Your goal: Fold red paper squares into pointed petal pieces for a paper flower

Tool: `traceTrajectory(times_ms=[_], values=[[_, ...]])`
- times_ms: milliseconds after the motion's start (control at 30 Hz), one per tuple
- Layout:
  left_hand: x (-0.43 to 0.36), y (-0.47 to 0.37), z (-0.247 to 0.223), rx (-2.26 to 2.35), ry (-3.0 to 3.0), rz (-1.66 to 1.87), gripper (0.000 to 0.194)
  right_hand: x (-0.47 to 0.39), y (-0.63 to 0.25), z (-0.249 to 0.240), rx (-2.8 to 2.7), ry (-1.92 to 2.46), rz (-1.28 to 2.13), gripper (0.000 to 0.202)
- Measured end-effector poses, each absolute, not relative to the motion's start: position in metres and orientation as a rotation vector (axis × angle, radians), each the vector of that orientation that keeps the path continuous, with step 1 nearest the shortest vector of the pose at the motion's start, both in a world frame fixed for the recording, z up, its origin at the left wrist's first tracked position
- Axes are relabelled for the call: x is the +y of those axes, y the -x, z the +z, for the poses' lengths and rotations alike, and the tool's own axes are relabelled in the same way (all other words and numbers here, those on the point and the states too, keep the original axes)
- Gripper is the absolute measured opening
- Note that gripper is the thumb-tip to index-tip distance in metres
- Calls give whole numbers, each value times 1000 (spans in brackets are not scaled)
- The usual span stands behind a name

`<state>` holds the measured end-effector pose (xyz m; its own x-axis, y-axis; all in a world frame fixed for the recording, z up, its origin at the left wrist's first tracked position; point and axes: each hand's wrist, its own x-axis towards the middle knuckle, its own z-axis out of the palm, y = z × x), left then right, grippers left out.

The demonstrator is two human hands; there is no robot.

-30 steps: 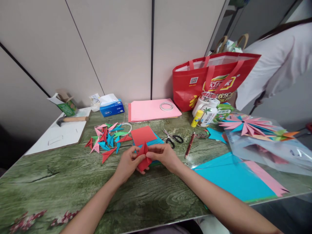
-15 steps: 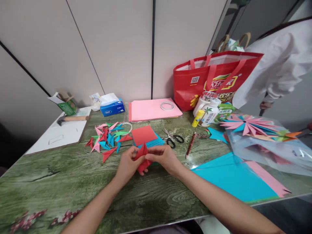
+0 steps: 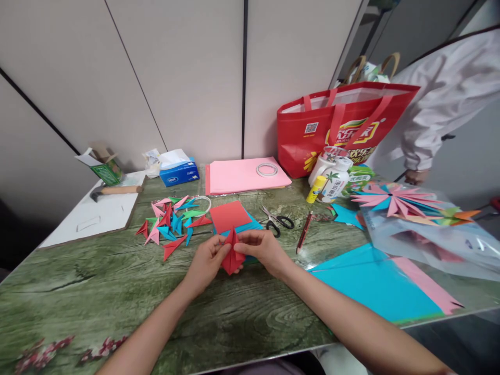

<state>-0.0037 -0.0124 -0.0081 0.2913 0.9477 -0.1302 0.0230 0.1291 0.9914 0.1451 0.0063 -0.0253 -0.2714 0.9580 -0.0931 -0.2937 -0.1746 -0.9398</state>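
A small folded red paper point(image 3: 232, 258), pointed at top and bottom, is held above the table. My left hand point(image 3: 208, 263) pinches its left side, with some fingertips under it. My right hand point(image 3: 264, 251) pinches its right side near the upper part. Just beyond the hands lie a flat red square point(image 3: 229, 216) and blue sheets point(image 3: 252, 225) partly beneath it. To their left is a loose pile of folded red, blue, pink and green paper pieces point(image 3: 166, 229). Black-handled scissors point(image 3: 278, 220) rest to the right of the squares.
Pink sheets point(image 3: 238, 177) carry a tape roll point(image 3: 267, 169). Around them stand a tissue box point(image 3: 179, 173), glue stick point(image 3: 316, 189) and red bag point(image 3: 300, 138). Rightward lie a pencil point(image 3: 304, 233), large blue sheets point(image 3: 375, 286) and a paper star point(image 3: 394, 199). A person's sleeve point(image 3: 433, 120) shows behind; a hammer point(image 3: 117, 190) lies left.
The red paper has turned more upright and its folds stand more symmetrically between my hands. At the right, the other person's sleeve and hand have shifted.
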Motion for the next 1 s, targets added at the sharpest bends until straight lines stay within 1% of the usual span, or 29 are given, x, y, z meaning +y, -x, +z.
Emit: traceTrajectory(times_ms=[133,400,533,700,900,1000], values=[[-14,3,-10,1057,-1287,907,18,6,-144,-28,-1058,886,1660,23],[-13,5,-4,1032,-1207,831,22,8,-146,-26,-1033,940,1649,25],[-14,5,-4,1086,-1218,820,28,8,-146,-26,-1043,971,1629,25],[-14,4,-9,1163,-1214,870,26,9,-144,-29,-1070,973,1619,26],[-13,7,-7,982,-1125,800,28,10,-147,-26,-1051,957,1637,24],[-14,5,-8,1051,-1126,834,26,10,-148,-28,-1069,942,1674,24]])
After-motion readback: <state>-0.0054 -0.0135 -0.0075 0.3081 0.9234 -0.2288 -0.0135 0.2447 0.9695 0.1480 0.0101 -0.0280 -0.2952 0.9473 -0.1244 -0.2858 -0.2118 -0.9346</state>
